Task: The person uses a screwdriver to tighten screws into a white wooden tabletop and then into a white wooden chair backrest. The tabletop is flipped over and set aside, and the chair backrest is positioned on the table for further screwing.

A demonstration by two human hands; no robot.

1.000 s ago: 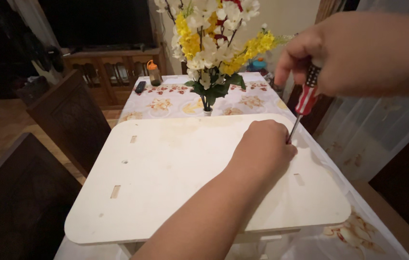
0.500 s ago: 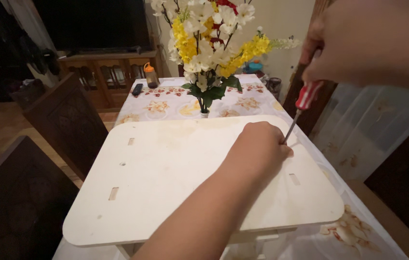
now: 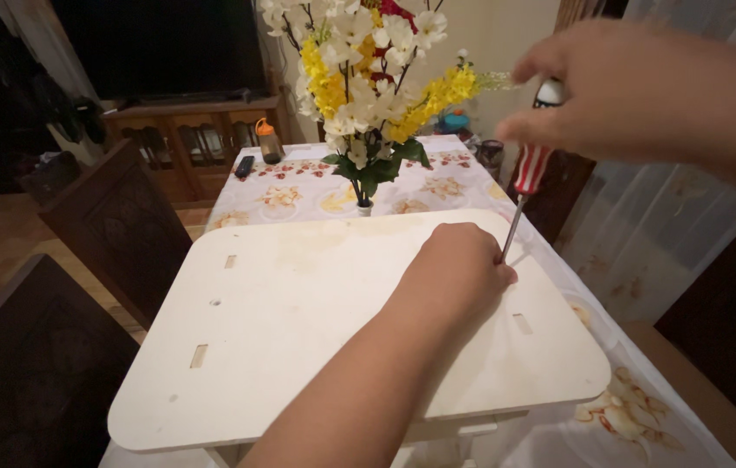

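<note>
A pale wooden panel (image 3: 316, 329) with rounded corners and several small slots lies flat on the table. My left hand (image 3: 454, 273) rests on it in a fist, fingers curled down by the tip of a screwdriver (image 3: 528, 178). My right hand (image 3: 645, 91) grips the red-and-white striped handle from above and holds the tool nearly upright, its metal shaft meeting the panel just right of my left hand. What my left fingers pinch is hidden.
A vase of white and yellow flowers (image 3: 368, 78) stands just behind the panel on a floral tablecloth (image 3: 298, 186). A small bottle (image 3: 268, 143) and a dark remote (image 3: 245, 165) lie at the far end. Dark wooden chairs (image 3: 108, 225) line the left side; a curtain (image 3: 671, 234) hangs right.
My right hand has risen slightly and turned on the screwdriver handle. The left hand stays on the panel at the same spot.
</note>
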